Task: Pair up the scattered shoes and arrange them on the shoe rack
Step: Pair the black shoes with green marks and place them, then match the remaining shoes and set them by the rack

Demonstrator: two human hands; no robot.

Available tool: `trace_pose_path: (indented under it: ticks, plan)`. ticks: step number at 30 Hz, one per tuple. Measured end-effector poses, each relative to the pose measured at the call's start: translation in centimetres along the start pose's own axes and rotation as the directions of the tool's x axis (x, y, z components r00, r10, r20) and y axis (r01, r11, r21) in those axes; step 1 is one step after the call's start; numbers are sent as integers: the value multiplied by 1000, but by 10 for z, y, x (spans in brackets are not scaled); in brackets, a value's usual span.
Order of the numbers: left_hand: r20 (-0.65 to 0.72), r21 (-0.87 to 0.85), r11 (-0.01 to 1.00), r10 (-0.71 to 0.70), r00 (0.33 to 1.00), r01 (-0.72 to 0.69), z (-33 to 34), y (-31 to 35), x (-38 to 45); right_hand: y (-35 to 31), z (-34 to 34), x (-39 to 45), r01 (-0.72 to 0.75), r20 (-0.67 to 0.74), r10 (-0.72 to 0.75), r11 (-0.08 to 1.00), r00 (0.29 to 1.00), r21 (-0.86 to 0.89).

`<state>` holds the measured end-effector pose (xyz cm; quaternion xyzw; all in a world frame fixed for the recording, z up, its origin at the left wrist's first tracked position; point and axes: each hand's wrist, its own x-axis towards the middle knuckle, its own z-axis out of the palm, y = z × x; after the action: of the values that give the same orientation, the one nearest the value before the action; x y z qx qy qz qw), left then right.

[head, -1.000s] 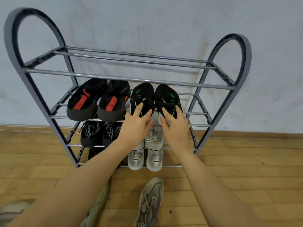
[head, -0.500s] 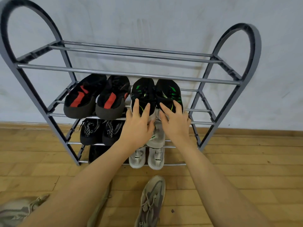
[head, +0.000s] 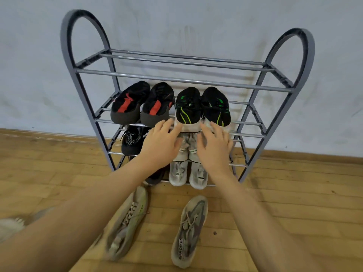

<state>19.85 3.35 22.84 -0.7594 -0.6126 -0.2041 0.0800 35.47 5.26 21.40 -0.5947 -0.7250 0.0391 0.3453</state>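
A grey metal shoe rack stands against the wall. Its second shelf holds a black-and-red pair on the left and a black-and-green pair on the right. My left hand and my right hand hover just below the green pair's white heels, fingers spread, holding nothing. Lower shelves carry a black pair and two pale grey pairs. Two beige sneakers lie on the floor in front; the left one is partly behind my forearm.
The rack's top shelf holds nothing. Another pale shoe lies blurred at the far left edge on the wooden floor. A light wall backs the rack.
Both hands have slid back off the black-and-green shoes' heels toward me. The view has pulled back and lower, showing more floor and both beige sneakers.
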Motion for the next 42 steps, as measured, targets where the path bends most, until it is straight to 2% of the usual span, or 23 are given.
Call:
trace_pose_path:
  ticks: [5, 9, 13, 16, 20, 23, 27, 30, 34, 37, 40, 42]
  plan:
    - [14, 3, 1000, 22, 1000, -22, 1, -18, -27, -15, 21, -24, 86, -14, -85, 995, 996, 54]
    - [50, -55, 996, -71, 996, 74, 34, -46, -68, -13, 63, -58, 93, 8, -94, 992, 995, 86]
    - [153, -86, 974, -193, 969, 207, 84, -81, -117, -5, 125, -95, 82, 141, -94, 993, 986, 87]
    - [303, -94, 933, -306, 902, 348, 125, -111, -150, 0, 172, -118, 68, 273, -78, 997, 959, 47]
    - [429, -103, 895, -354, 831, 434, 172, -140, -182, 7, 225, -136, 40, 482, -17, 998, 876, -38]
    - [503, -45, 875, -397, 768, 482, 197, -155, -194, 11, 258, -145, 69, 599, -8, 994, 801, -80]
    - [594, 11, 870, -402, 697, 492, 223, -170, -205, 15, 292, -153, 84, 742, 40, 988, 669, -129]
    - [583, -7, 899, -352, 732, 438, 236, -178, -211, 11, 307, -161, 116, 766, 43, 982, 641, -152]
    - [524, -82, 897, -331, 785, 434, 237, -176, -215, 4, 311, -169, -9, 735, 66, 997, 675, -81]
    - [490, -158, 873, -336, 804, 461, 230, -172, -220, -1, 302, -173, -79, 697, 19, 995, 717, 54]
    - [448, -219, 865, -322, 834, 451, 218, -165, -221, -4, 286, -178, -221, 704, -8, 947, 710, 234]
    - [425, -255, 869, -293, 856, 424, 211, -157, -221, -3, 275, -180, -288, 707, -4, 912, 707, 293]
